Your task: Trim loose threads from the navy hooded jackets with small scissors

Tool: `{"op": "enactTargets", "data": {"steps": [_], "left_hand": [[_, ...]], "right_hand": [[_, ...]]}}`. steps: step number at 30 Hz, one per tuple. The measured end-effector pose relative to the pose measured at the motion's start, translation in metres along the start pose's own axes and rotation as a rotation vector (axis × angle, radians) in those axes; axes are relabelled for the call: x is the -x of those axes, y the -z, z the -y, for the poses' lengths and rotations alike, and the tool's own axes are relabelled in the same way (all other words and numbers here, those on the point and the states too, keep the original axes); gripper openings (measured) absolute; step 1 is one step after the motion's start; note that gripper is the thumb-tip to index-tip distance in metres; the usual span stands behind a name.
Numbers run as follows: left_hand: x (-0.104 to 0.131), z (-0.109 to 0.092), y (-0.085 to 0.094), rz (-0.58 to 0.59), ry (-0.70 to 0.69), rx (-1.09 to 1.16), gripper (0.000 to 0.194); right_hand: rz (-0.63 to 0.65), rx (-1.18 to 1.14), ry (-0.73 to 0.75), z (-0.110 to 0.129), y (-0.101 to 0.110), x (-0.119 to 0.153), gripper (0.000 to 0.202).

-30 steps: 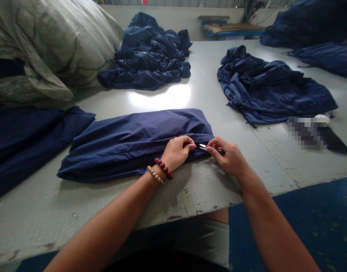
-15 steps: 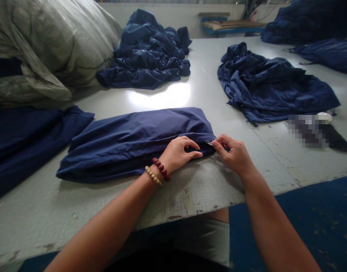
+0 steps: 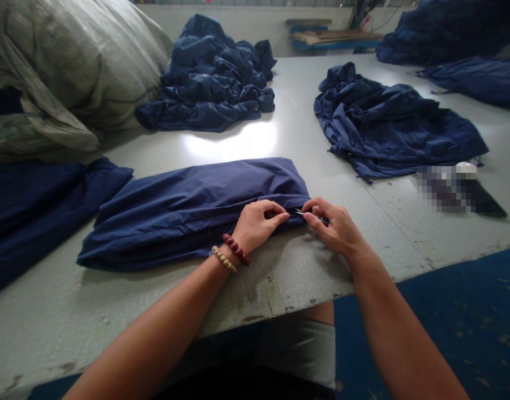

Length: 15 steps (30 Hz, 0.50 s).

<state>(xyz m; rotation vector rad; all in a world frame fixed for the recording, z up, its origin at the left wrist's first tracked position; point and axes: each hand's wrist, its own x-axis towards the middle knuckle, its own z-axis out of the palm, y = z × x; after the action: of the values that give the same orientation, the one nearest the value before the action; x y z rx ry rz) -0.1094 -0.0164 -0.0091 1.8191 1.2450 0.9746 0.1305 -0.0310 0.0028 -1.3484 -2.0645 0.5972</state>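
A folded navy cloth piece [image 3: 196, 194] lies on the pale table in front of me. My left hand [image 3: 261, 222], with two beaded bracelets at its wrist, is over the cloth's near right part; thumb and forefinger are pinched together on something too small to make out. Just to its right, at the cloth's right end, my right hand [image 3: 328, 222] holds a small metal tool [image 3: 299, 211], its pointed tips facing the left fingertips. Most of the tool is hidden in the palm.
Crumpled navy cloth heaps lie at the back [image 3: 213, 78] and right [image 3: 392, 122]. More navy cloth [image 3: 42, 194] is at the left, below a large grey sack [image 3: 92, 61]. A dark flat object [image 3: 486, 197] sits at the right. The table's front edge [image 3: 280, 311] is near me.
My left thumb and forefinger have closed into a pinch. My right hand has shifted slightly left, with the tool tips nearer the left fingertips. The whole view has shifted a little.
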Motion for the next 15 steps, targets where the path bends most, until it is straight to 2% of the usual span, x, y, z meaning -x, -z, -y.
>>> {"op": "enactTargets", "data": {"steps": [6,15], "left_hand": [[-0.0030,0.0024,0.0016,0.001,0.029,0.055,0.009],[-0.0026,-0.0015,0.0023,-0.003,0.047,0.009,0.006]], "right_hand": [[-0.007,0.046,0.044,0.0003,-0.0023,0.0011,0.027],[-0.010,0.011,0.076,-0.0012,-0.0058,0.0008,0.028]]}}
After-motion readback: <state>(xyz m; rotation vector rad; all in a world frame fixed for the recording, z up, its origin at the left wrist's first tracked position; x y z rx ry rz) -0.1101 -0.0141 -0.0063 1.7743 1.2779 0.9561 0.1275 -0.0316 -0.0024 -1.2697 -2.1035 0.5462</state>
